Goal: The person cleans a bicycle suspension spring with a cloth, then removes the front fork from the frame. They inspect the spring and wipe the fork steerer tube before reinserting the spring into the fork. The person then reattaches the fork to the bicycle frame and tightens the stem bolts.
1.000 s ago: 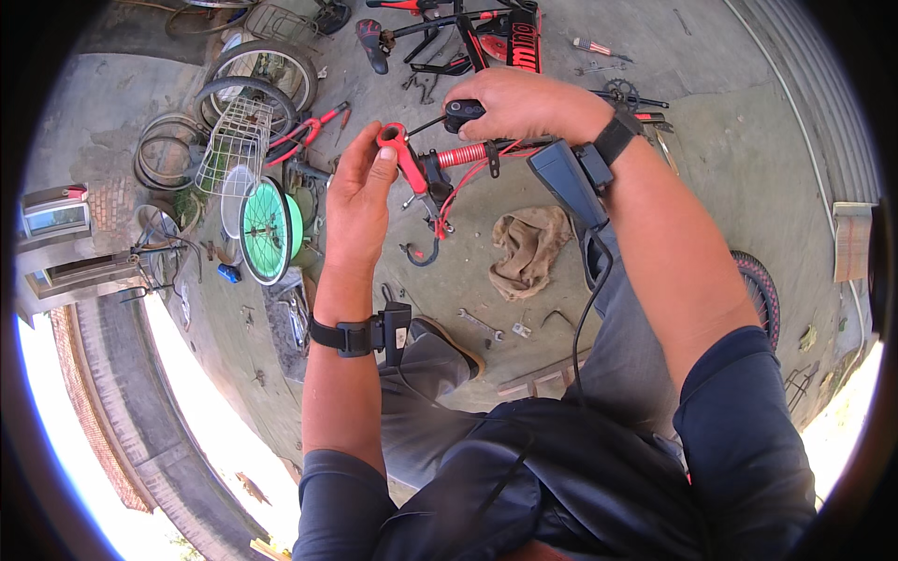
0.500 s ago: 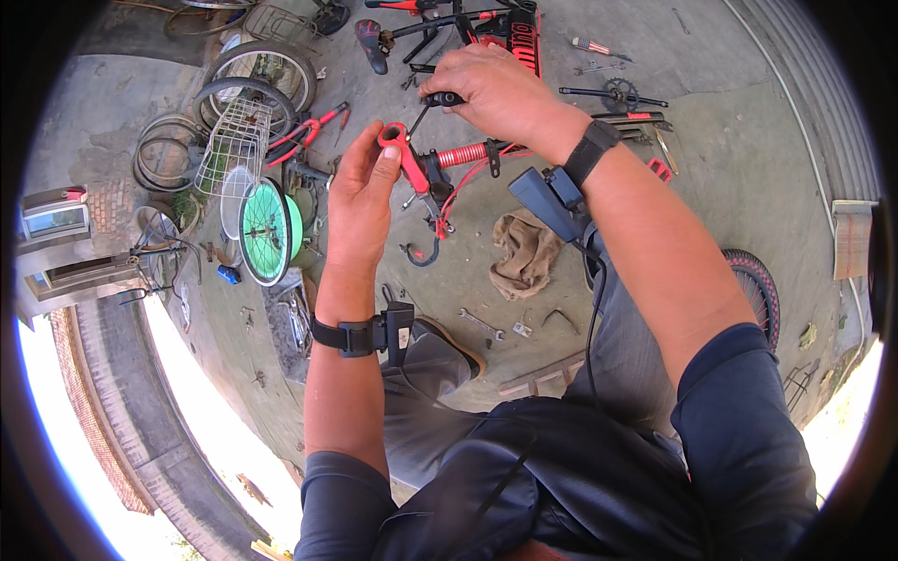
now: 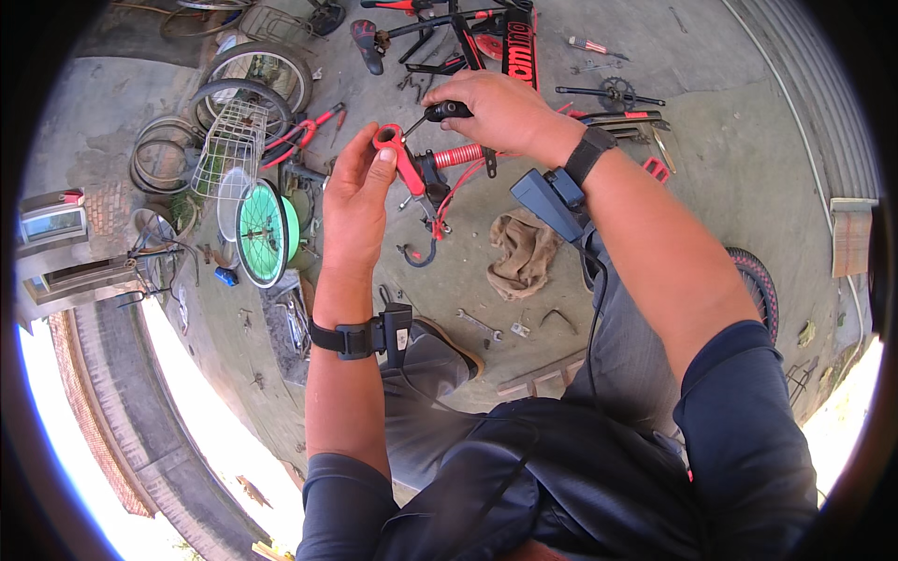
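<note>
My left hand (image 3: pixel 357 201) pinches a red bicycle part with a round hole (image 3: pixel 410 173) between thumb and fingers, near its holed end. My right hand (image 3: pixel 505 112) is closed around a black-handled tool with a thin metal shaft (image 3: pixel 449 110). The shaft slants down and left, its tip at the red part beside the hole; the exact tip type is too small to tell. Beyond the red part run a black joint and a red coil-like piece (image 3: pixel 458 155), partly below my right hand. Red cables (image 3: pixel 447 208) and a black hooked lever (image 3: pixel 421 259) hang toward me.
A brown cloth (image 3: pixel 522 254) and a wrench (image 3: pixel 479 324) lie on the concrete floor. A black-and-red bicycle frame (image 3: pixel 519 47) is at the far side, with a crankset (image 3: pixel 617 93) right of it. Leftward stand a wheel with a green basin (image 3: pixel 262 232) and a wire basket (image 3: pixel 229 150).
My right hand has moved slightly down and right, and the tool's handle now lies more level. My left hand still grips the red part, which has shifted a little left.
</note>
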A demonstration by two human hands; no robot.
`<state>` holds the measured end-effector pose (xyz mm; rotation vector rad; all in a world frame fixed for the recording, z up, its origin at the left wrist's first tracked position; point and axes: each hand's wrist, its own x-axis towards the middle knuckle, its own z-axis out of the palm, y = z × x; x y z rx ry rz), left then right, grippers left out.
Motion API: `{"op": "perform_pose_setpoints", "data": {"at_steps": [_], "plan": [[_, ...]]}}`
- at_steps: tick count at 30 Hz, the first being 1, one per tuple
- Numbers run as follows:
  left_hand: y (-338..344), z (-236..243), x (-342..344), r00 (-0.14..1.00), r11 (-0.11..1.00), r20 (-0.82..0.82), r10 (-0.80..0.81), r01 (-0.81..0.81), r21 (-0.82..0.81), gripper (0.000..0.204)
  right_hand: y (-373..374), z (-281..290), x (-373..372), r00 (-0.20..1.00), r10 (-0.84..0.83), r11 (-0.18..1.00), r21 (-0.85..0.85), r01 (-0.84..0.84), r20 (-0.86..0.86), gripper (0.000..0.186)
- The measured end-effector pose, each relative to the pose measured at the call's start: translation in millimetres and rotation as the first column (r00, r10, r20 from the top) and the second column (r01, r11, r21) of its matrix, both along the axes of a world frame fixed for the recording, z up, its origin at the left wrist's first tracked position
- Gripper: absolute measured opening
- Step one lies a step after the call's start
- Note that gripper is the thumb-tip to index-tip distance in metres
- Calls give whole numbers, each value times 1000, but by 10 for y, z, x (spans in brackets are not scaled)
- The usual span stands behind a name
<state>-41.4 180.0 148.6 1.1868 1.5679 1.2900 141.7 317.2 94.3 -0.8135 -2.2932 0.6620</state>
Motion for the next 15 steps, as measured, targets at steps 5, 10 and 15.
{"op": "perform_pose_setpoints", "data": {"at_steps": [5,10,15], "plan": [[-3,-9,17,1000,1000,9,-12,12,-1,49,93,193,126,988,46,999,-23,-43,144,33],[-7,-6,41,1000,1000,7,-20,20,4,48,131,293,180,969,111,990,-113,-88,219,33],[-9,0,42,1000,1000,13,-12,12,3,48,125,305,181,975,96,994,-69,-84,203,32]]}}
